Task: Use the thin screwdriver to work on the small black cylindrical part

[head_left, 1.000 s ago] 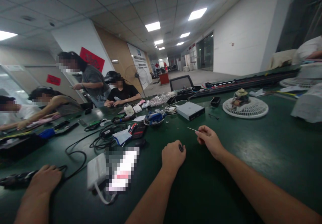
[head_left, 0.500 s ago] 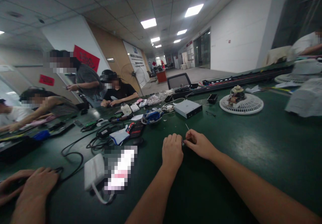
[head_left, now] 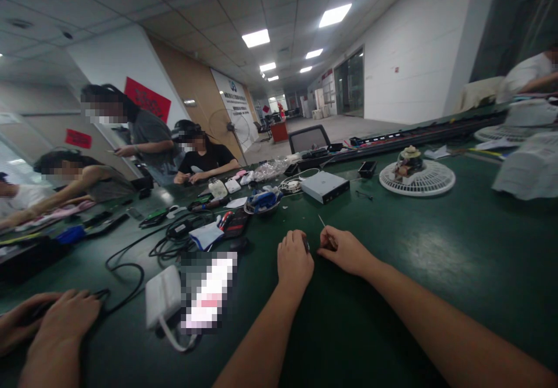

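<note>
My left hand [head_left: 295, 258] is closed around a small dark object [head_left: 306, 246], most of which its fingers hide. My right hand [head_left: 344, 251] pinches a thin metal pin [head_left: 322, 223] whose tip points up and away from me. The two hands hover close together over the green work table [head_left: 392, 242], a narrow gap between them. At the lower left, a co-worker's hand [head_left: 58, 330] rests on a dark cable, apart from mine.
A white power adapter [head_left: 163, 296] and tangled black cables [head_left: 170, 242] lie left of my hands. Ahead are a white metal box [head_left: 325, 187], a blue part in a dish [head_left: 263, 200], and a white fan guard with a motor [head_left: 416, 180]. Several co-workers sit along the far end.
My right hand has moved left toward my left hand, closing the wide gap between them. The pin has swung from pointing left to pointing up and away.
</note>
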The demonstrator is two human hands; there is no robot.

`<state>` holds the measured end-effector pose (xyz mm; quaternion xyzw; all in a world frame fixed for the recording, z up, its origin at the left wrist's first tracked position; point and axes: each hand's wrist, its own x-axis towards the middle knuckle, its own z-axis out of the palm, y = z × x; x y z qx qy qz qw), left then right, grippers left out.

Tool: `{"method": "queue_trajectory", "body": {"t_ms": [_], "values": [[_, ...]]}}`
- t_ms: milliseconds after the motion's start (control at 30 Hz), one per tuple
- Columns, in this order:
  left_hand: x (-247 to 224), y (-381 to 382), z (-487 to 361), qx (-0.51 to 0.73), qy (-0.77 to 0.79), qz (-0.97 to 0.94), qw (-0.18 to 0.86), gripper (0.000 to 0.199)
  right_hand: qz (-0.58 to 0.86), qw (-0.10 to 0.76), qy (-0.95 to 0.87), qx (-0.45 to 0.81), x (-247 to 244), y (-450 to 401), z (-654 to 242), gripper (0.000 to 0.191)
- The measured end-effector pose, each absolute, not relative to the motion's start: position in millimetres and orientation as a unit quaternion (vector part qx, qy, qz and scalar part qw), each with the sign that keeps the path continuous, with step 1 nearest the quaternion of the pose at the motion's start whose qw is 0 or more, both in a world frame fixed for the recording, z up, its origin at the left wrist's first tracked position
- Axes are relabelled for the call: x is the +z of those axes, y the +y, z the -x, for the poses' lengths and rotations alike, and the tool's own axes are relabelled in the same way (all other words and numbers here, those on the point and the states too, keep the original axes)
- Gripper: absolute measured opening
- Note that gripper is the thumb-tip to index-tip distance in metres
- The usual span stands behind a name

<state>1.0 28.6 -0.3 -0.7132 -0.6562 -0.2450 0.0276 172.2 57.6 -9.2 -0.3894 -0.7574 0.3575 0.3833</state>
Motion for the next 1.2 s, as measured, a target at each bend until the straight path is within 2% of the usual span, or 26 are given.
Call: {"method": "queue_trajectory", "body": {"t_ms": [200, 467, 667, 933, 1200], "values": [[-6, 32, 2, -0.277, -0.665, 0.694, 0.011, 0.03, 0.363, 0.372, -0.762, 0.385, -7, 56, -176, 0.036], [-2, 31, 1, -0.298, -0.64, 0.708, 0.007, 0.022, 0.353, 0.47, -0.696, 0.412, -25, 69, -174, 0.028], [0, 30, 0, -0.303, -0.605, 0.736, -0.002, 0.025, 0.322, 0.528, -0.625, 0.477, -30, 81, -175, 0.039], [-2, 32, 2, -0.29, -0.554, 0.78, 0.005, 0.033, 0.292, 0.536, -0.603, 0.514, -22, 72, -173, 0.044], [0, 31, 1, -0.303, -0.515, 0.802, 0.005, 0.037, 0.353, 0.551, -0.602, 0.457, -26, 74, -172, 0.044]]}}
